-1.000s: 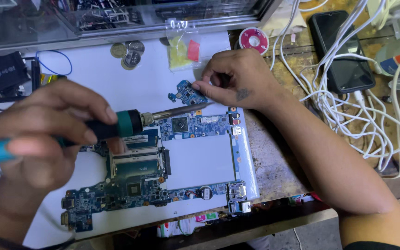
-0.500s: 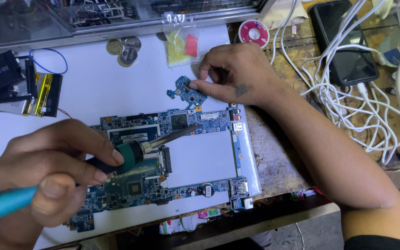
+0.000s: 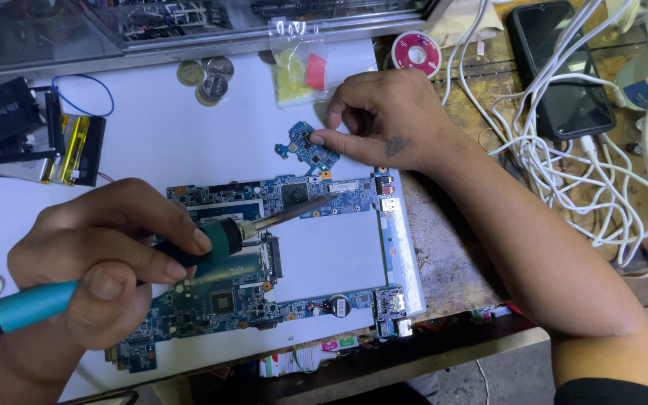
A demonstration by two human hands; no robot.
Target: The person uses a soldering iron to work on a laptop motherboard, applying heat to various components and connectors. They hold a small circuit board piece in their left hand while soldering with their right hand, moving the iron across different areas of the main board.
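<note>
A small blue circuit board [image 3: 307,148] lies on the white sheet [image 3: 151,135] above the large motherboard [image 3: 264,255], pinned by right hand [image 3: 388,120] fingertips. Left hand [image 3: 103,255] fingers wrap a teal soldering iron [image 3: 219,236] — tip over the motherboard. Steady pinning matters — cables [image 3: 586,172] crowd the worktop [image 3: 451,255].

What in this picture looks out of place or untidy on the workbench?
The white cables lie in a loose tangle at the right, partly over the dark phone. Three coins sit on the white sheet, close to the boards.
</note>
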